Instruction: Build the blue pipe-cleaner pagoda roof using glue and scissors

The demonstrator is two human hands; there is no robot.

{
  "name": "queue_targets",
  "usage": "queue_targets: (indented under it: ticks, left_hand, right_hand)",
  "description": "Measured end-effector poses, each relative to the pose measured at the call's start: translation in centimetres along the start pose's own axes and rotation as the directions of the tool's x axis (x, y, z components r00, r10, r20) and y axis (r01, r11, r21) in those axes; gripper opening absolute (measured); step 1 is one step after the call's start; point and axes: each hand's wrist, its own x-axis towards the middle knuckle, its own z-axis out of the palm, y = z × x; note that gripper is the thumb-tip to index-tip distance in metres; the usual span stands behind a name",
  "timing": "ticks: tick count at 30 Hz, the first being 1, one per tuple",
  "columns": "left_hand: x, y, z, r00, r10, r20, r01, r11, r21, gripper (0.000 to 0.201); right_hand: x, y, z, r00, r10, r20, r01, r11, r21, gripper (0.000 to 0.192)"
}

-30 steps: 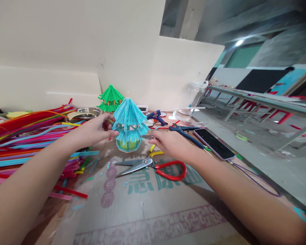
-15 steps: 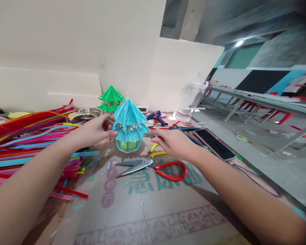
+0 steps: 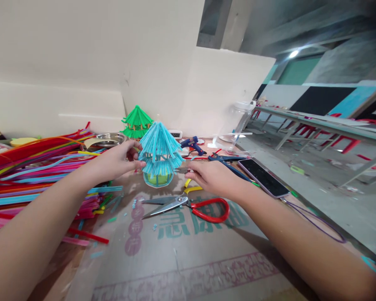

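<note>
A light-blue pavilion model [image 3: 160, 146] with two fringed roof tiers and a yellow-green round base stands upright beyond the scissors. At its left side, my left hand [image 3: 125, 158] has curled fingers, with thumb and fingertips at the edge of the roofs. On the other side, my right hand [image 3: 211, 175] is closed close to the lower tier. A thin greyish piece shows at its fingertips; its kind is unclear. Scissors [image 3: 183, 201] with one red and one yellow handle lie open in front, the yellow handle partly below my right hand.
Bundles of colourful pipe cleaners [image 3: 50, 171] cover the left side. Behind stand a green-roofed model [image 3: 137, 121], a metal bowl [image 3: 105, 140], a blue glue gun [image 3: 193, 145] and a clear jug [image 3: 235, 125]. Pliers [image 3: 228, 163] and a phone [image 3: 263, 177] lie at right.
Both hands stay almost where they were beside the blue model. My right hand has shifted very slightly. In the far background, a person has gone from view at the right edge.
</note>
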Motion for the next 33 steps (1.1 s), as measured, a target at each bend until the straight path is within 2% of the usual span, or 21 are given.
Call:
queue_targets:
  ticks: [13, 25, 33]
  left_hand:
    - [0.0, 0.3, 0.0, 1.0, 0.006, -0.013, -0.006, 1.0, 0.006, 0.038]
    - [0.1, 0.3, 0.0, 1.0, 0.001, -0.026, -0.001, 1.0, 0.01, 0.04]
    - [-0.1, 1.0, 0.0, 0.999, -0.018, -0.029, 0.019, 1.0, 0.012, 0.039]
  right_hand:
    - [0.0, -0.1, 0.3, 1.0, -0.019, -0.003, 0.018, 1.0, -0.024, 0.033]
    - [-0.1, -0.3, -0.7, 1.0, -0.012, -0.027, 0.012, 1.0, 0.005, 0.029]
    - [0.0, -0.4, -0.3, 0.999, -0.03, -0.028, 0.028, 0.998, -0.061, 0.031]
